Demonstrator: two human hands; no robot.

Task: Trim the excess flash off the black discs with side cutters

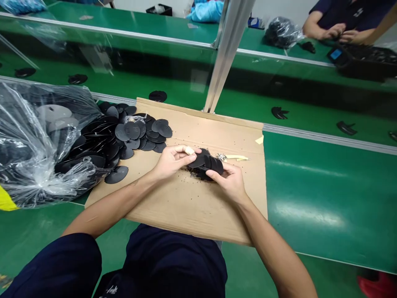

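Observation:
Over the middle of the cardboard sheet (173, 198), my two hands hold a black plastic disc piece, its overlapping rounded plates facing up. My left hand (170, 162) pinches the left edge of the black disc piece (201, 160) between thumb and fingers; a cream-coloured cover shows on one fingertip. Closed on the right end is my right hand (231, 180), thumb on the near side. Beneath lies a heap of tiny black bits (196, 173), partly hidden by the piece. Close behind my right hand rests a slim tool with a pale yellow handle (237, 157).
Loose black discs (145, 132) spill from a clear plastic bag (40, 165) on the left. A metal post (221, 62) rises behind the cardboard. Black parts (280, 112) are spaced along the green strip beyond. Across from me, a co-worker's hands (341, 33) handle something dark.

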